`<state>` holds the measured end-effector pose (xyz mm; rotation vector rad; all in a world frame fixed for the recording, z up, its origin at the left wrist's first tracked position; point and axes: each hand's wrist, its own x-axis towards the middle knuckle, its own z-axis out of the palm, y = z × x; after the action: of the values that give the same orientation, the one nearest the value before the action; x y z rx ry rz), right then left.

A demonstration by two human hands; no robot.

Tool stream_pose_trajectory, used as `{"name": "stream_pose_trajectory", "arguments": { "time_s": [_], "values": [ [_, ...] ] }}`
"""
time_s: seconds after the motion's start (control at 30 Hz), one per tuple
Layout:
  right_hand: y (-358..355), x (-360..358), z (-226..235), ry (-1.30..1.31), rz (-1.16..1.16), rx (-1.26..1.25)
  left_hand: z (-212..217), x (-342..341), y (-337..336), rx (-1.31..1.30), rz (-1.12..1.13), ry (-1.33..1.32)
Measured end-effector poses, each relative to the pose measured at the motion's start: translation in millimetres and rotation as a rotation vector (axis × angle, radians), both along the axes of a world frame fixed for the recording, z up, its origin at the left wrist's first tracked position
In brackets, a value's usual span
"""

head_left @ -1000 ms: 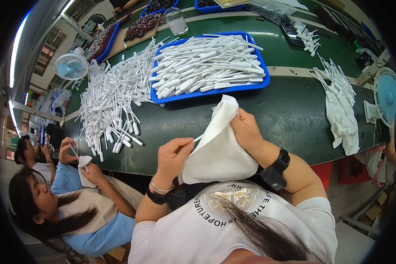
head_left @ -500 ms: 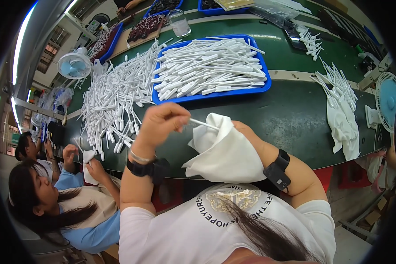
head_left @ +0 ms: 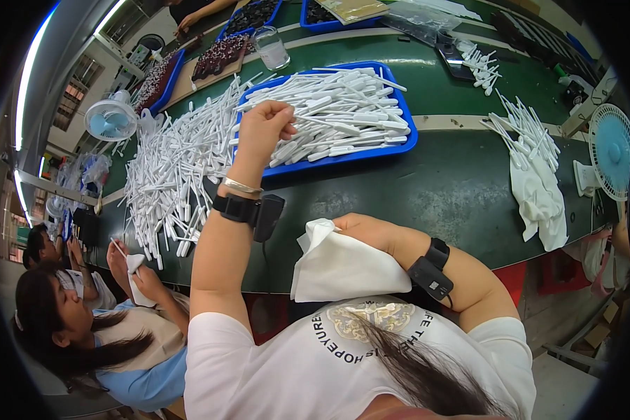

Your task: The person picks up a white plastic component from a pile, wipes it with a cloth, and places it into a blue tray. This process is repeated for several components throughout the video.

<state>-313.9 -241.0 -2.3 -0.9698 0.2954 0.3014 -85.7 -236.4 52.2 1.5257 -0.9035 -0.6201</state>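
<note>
My left hand (head_left: 264, 133) is raised over the left part of a blue tray (head_left: 411, 129), thumb and fingers pinched together. White sticks lie right behind the fingertips, so I cannot tell whether one is between them. The tray holds a heap of slim white plastic sticks (head_left: 336, 115), each with a thicker end. Close to my body, my right hand (head_left: 367, 231) is closed on a white cloth (head_left: 346, 269), which hangs folded below the fingers. Part of that hand is covered by the cloth.
Left of the tray spreads a loose pile of white sticks (head_left: 168, 175) on the green table (head_left: 441, 189). More sticks lie on another white cloth (head_left: 539, 203) at right, beside a fan (head_left: 612, 150). A glass (head_left: 270, 49) stands behind the tray. At left, a co-worker (head_left: 56, 301) wipes a stick.
My left hand has moved up and away from the cloth to over the tray; the stick it held in the cloth no longer shows there. The right hand and cloth have dropped slightly.
</note>
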Motion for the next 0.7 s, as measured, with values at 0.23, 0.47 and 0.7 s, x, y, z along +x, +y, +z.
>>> {"name": "stream_pose_trajectory", "arguments": {
  "time_s": [0.23, 0.47, 0.7],
  "values": [
    [2, 0, -2, -0.021, 0.002, 0.005, -12, -7, 5, 0.045, 0.076, -0.685],
    [-1, 4, -11, -0.052, 0.016, 0.069, 14, 8, 68, 0.042, 0.168, -1.018],
    [9, 3, 4, 0.076, -0.089, 0.077, 23, 46, 231, 0.343, 0.392, -0.613]
  ]
}}
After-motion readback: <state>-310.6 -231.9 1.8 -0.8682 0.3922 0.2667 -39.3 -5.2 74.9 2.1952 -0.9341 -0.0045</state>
